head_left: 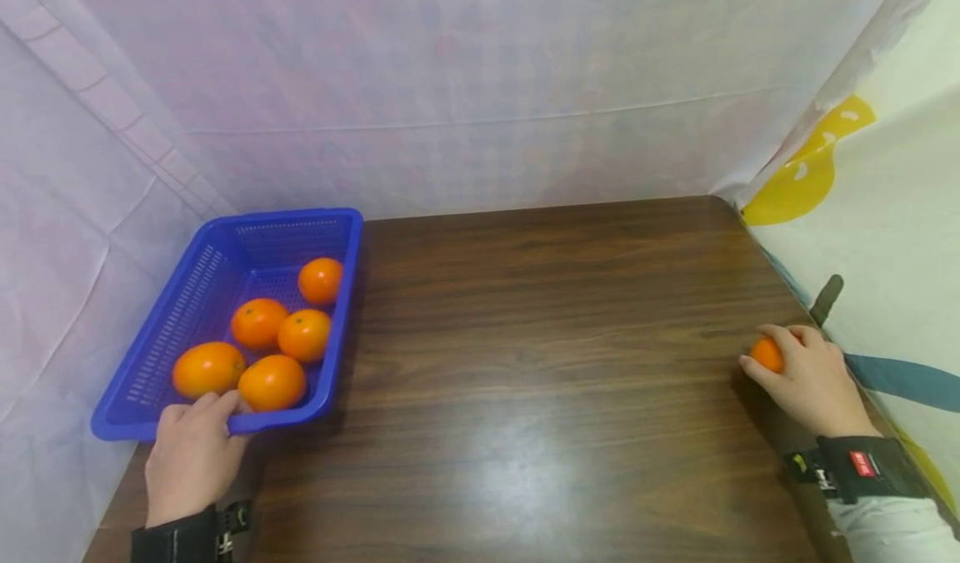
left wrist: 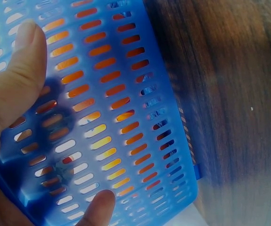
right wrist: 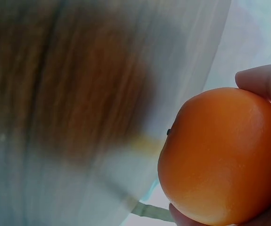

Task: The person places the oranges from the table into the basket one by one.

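Note:
At the left of the head view, my left hand (head_left: 193, 455) grips the near rim of a blue plastic basket (head_left: 142, 309). In the left wrist view, the thumb (left wrist: 26, 59) lies against the slotted outer wall (left wrist: 86, 110). Several oranges (head_left: 258, 323) are inside the basket, gathered toward its near and right sides. Far to the right, my right hand (head_left: 813, 380) holds one orange (head_left: 767, 355) between thumb and fingers, close to the table's right edge. Much of that orange (right wrist: 222, 157) shows in the right wrist view; whether it touches the table I cannot tell.
The brown wood-grain table (head_left: 540, 338) spans between the two hands. Pale cloth (head_left: 465, 72) hangs behind it and on the left. A white cloth with yellow and grey-blue shapes (head_left: 885, 280) borders the right edge.

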{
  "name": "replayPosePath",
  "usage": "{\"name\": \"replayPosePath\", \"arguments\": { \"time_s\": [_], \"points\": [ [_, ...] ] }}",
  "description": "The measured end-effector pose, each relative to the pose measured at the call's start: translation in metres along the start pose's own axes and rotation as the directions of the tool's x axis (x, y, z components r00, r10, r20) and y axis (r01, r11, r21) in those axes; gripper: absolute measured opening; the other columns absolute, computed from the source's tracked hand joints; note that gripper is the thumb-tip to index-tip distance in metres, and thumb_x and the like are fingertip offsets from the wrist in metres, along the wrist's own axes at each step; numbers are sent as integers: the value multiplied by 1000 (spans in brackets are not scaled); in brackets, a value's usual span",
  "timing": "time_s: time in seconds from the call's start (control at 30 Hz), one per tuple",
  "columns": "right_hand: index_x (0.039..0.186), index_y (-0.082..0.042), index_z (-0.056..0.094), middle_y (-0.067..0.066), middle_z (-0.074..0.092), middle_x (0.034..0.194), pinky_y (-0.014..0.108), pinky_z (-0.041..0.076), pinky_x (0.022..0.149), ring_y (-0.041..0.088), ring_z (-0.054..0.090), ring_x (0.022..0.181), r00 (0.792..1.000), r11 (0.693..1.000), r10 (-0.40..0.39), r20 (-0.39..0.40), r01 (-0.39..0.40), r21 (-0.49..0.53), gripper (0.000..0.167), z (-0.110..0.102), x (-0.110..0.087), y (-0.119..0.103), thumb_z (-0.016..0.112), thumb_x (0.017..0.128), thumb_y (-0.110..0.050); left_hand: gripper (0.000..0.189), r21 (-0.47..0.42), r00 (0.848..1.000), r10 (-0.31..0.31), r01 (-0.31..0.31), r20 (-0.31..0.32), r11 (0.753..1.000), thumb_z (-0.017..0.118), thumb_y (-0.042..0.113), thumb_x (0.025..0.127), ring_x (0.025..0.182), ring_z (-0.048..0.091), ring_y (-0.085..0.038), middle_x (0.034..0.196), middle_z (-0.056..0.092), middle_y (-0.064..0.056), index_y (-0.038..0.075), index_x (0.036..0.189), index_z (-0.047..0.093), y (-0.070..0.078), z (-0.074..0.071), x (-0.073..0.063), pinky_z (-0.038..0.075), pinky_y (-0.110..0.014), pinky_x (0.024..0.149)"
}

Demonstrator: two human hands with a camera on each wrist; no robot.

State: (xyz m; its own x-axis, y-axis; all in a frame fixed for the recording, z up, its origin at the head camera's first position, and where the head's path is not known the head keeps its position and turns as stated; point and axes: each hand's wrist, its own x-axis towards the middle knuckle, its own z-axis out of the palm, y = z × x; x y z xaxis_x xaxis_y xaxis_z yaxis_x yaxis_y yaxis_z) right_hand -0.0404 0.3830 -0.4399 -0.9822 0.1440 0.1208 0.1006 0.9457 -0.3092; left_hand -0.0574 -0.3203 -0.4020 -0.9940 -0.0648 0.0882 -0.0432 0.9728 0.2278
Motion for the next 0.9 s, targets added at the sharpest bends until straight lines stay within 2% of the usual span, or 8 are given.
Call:
{"name": "replayPosePath", "arguments": {
  "time_s": [0.33, 0.9],
  "points": [
    [131, 4, 51, 40, 44, 124, 64, 41, 71, 60, 41, 101, 1000, 1000, -25, 6, 25, 13, 59, 4, 6, -12, 68, 93, -38, 11, -2, 1000, 4, -4, -3, 1000, 74, 12, 88, 103, 44, -45, 88, 61, -11, 12, 92, 63, 1, -1, 0, 43, -65, 72],
    [133, -1, 55, 35, 47, 126, 63, 43, 76, 57, 45, 104, 995, 990, -99, -24, 101, 96, 55, 15, 26, -57, 69, 93, -35, 11, 0, 1000, 8, -8, -15, 1000, 73, 12, 88, 101, 45, -45, 87, 60, -10, 14, 91, 63, 1, 0, -1, 43, -63, 71]
  ]
}}
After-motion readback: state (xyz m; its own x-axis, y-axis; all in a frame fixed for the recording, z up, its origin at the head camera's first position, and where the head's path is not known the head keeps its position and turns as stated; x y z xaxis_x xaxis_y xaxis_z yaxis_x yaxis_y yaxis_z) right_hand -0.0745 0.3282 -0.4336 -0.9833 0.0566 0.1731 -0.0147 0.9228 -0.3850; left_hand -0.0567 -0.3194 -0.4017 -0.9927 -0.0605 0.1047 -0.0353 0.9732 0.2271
